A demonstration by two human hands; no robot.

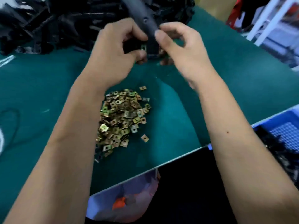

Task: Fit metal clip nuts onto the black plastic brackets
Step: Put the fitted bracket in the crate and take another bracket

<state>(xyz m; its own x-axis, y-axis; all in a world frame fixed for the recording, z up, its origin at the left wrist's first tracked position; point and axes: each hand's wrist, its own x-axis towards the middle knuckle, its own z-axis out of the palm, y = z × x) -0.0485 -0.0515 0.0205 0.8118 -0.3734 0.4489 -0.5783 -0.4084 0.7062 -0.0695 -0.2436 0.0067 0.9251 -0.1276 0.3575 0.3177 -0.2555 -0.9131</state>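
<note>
Above the green desk (48,97), a bracket (145,21) is held upright by the left hand (116,50), fingers curled round it, so its lower end is presented. A nut (143,47) sits there. The right hand (179,46) pinches the bracket's edge, steadying it. Spare nuts (121,117) are heaped within reach.

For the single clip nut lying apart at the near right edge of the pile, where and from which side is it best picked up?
Probably by its two opposite flat edges, pinched from straight above. That clip nut lies flat on the green mat, apart from the pile, so its sides are free for the fingers. The image is too blurred to show its open mouth.
</note>
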